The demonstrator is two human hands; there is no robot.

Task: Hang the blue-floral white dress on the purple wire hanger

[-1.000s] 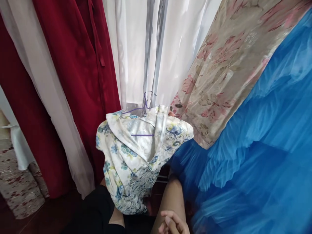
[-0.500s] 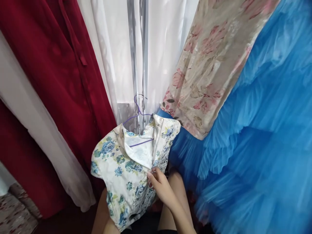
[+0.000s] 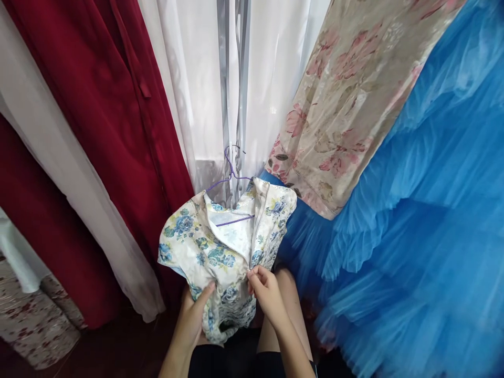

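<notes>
A blue layered tulle skirt [image 3: 413,262] fills the area to the right of the right hand's [image 3: 271,299] fingers. Red fabric [image 3: 118,131] hangs up and to the left of the left hand's [image 3: 193,316] fingers, white drapes [image 3: 271,68] lie beyond both sets, and a beige cloth with pink flowers [image 3: 346,105] drops down beyond and to the right of the right fingers.

Smaller than these, the blue-flowered garment [image 3: 222,257] lies directly under and between the two sets of fingers, over the person's lap. The left fingers grip its side, thumb on top; the right fingers pinch the front edge at the foot of the neckline.

Being on the hanger looks done: the purple hanger [image 3: 232,172] sits inside the shoulders, its hook beyond the fingers. Whether that hook catches on anything, I cannot tell. The front seems joined below the right fingers, while the neckline above them stands open, apparently the unfinished part.

Smallest is the fastening itself, hidden by the pinch, so its state is unclear.
</notes>
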